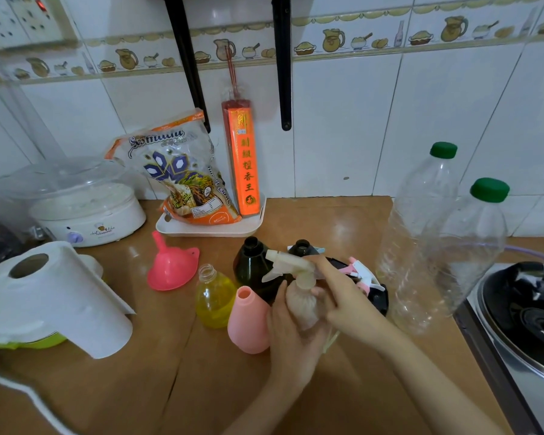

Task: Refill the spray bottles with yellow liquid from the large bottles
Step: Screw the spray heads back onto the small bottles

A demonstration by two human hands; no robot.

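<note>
My left hand grips the body of a small beige spray bottle on the wooden counter. My right hand holds its beige trigger head at the neck. Left of it stand an uncapped pink bottle and an uncapped clear bottle of yellow liquid. Two dark bottles with open necks stand behind. A pink funnel lies upside down further left. Pink-and-white trigger heads lie behind my right hand. Two large clear bottles with green caps stand at the right and look empty.
A paper towel roll lies at the left, with a white steamer behind it. A white tray by the wall holds a rice bag and an orange incense box. A gas stove fills the right edge.
</note>
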